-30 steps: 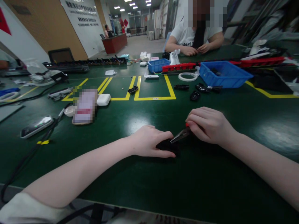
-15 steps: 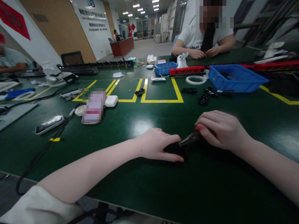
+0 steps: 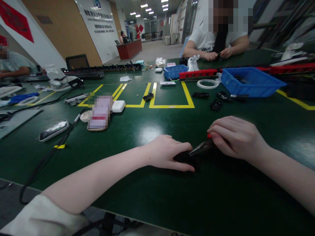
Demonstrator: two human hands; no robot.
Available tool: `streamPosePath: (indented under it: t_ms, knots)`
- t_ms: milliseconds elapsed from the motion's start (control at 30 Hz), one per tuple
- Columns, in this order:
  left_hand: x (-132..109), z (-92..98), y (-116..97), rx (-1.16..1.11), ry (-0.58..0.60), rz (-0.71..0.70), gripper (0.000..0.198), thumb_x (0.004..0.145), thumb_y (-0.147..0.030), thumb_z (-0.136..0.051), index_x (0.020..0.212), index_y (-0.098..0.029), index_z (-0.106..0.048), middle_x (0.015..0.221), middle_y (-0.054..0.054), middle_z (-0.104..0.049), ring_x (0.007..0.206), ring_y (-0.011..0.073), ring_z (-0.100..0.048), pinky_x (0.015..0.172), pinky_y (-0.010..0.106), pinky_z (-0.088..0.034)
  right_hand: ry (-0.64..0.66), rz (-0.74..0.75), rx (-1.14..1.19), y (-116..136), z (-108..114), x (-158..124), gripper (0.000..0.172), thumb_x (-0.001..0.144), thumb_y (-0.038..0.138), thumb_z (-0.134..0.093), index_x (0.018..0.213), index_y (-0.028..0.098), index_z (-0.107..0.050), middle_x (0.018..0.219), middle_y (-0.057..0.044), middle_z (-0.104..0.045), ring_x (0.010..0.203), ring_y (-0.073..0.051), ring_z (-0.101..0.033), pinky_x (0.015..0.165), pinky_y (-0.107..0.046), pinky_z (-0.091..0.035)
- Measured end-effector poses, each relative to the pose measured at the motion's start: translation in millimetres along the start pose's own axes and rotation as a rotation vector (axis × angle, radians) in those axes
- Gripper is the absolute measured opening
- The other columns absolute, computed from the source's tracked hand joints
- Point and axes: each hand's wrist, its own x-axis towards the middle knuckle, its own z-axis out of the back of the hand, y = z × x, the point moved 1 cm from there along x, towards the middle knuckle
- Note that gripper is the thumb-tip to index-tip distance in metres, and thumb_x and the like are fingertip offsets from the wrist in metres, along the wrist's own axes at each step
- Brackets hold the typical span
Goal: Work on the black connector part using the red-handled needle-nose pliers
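Head view shows two bare hands at one green table point(image 3: 147, 193). The left hand point(image 3: 169, 153) pinches one black part point(image 3: 184, 158) between thumb and forefinger, low over the tabletop. The right hand point(image 3: 233, 136) is curled around one pair of red-handled needle-nose pliers point(image 3: 202, 147), tips at the part; whether they grip it, I cannot tell. Beyond sit two blue bins point(image 3: 261, 90), one white ring point(image 3: 208, 87) and one phone point(image 3: 99, 113).
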Motion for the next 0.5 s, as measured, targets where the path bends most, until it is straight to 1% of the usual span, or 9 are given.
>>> streamPosePath:
  t_ms: [200, 333, 500]
  knots:
    - [-0.3, -2.0, 0.8, -0.001, -0.027, -0.014, 0.046, 0.093, -0.063, -0.059, 0.111, -0.020, -0.059, 0.074, -0.002, -0.067, 0.066, 0.0166, -0.066, 0.063, 0.026, -0.040, -0.022, -0.004, -0.006, 0.5, -0.8, -0.1, 0.011, 0.091, 0.016, -0.054, 0.081, 0.018, -0.059, 0.078, -0.006, -0.064, 0.068, -0.018, -0.060, 0.063, -0.033, -0.051]
    - [-0.6, -2.3, 1.1, -0.022, -0.021, -0.005, 0.045, 0.093, -0.062, -0.058, 0.110, -0.020, -0.059, 0.074, -0.002, -0.067, 0.066, 0.0159, -0.065, 0.063, 0.025, -0.040, -0.014, -0.015, -0.014, -0.4, -0.4, -0.6, 0.012, 0.091, 0.017, -0.053, 0.081, 0.019, -0.059, 0.078, -0.005, -0.065, 0.069, -0.018, -0.060, 0.064, -0.033, -0.051]
    - [-0.9, -1.2, 0.8, -0.046, -0.013, 0.001, 0.043, 0.094, -0.060, -0.058, 0.110, -0.020, -0.060, 0.073, -0.003, -0.066, 0.063, 0.0151, -0.063, 0.061, 0.024, -0.039, -0.006, -0.006, -0.048, -1.4, 3.9, 1.4, 0.014, 0.091, 0.016, -0.054, 0.079, 0.017, -0.061, 0.076, -0.007, -0.065, 0.068, -0.018, -0.060, 0.064, -0.032, -0.051]
